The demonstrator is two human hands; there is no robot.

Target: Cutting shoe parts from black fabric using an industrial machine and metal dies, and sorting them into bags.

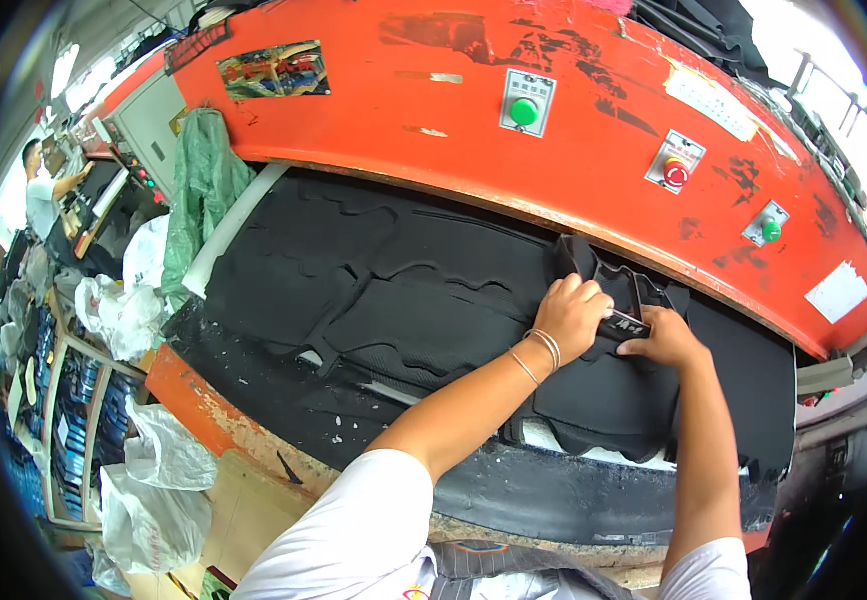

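Observation:
A black cutting die, an open-framed metal shape with cross bars, stands on black sheet material toward the right of the press bed. My left hand, with bracelets at the wrist, curls its fingers over the die's left side. From the other side, my right hand grips it between thumb and fingers. Around the die the dark sheets lie layered, with wavy cut edges and slits. The far part of the die reaches close to the red press beam, and its lower edge is partly hidden by my hands.
The red press beam spans the far side, with green buttons and a red stop button. Green plastic sheeting hangs at the left. White plastic bags and a shelf rack stand lower left. Another person works far left.

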